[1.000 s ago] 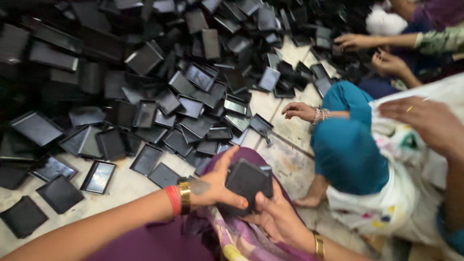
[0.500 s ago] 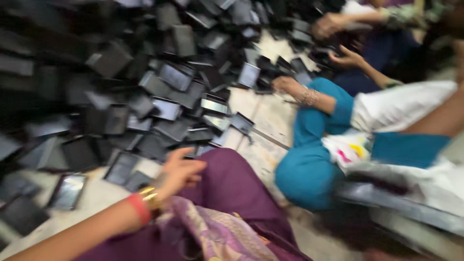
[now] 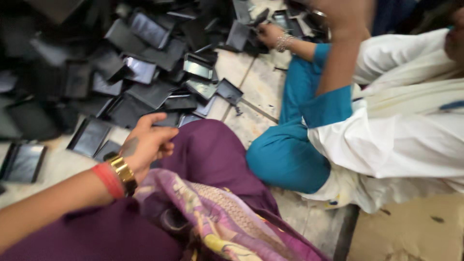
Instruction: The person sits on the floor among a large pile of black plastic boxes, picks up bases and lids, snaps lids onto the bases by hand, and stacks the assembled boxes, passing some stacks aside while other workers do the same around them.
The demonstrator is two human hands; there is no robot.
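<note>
I observed the tiled floor (image 3: 263,89) as the carrying surface. The largest item on it was the heap of black trays (image 3: 111,58), which covered the far-left part of the floor and ran along the far edge. Single trays lay loose at the near margin of the heap: one flat tray (image 3: 90,137) just ahead of my left hand, and another (image 3: 22,163) close to the left edge.

Next in size was a seated co-worker in a white top (image 3: 411,130) and teal trousers (image 3: 285,150), occupying the right side of the floor. The co-worker's hand with a beaded bracelet (image 3: 268,35) rested among the trays at the far edge.

My own purple-clad knee (image 3: 212,154) rose at the centre near edge, with a patterned purple cloth (image 3: 217,217) draped below it. A piece of brown cardboard (image 3: 411,232) lay at the near right corner.

My left hand (image 3: 147,145) hovered above the knee, just beside the nearest trays. Its fingers were loosely curled inward and held nothing. The wrist carried a gold watch (image 3: 123,171) and a red band (image 3: 108,180).

My right hand was outside the view.
</note>
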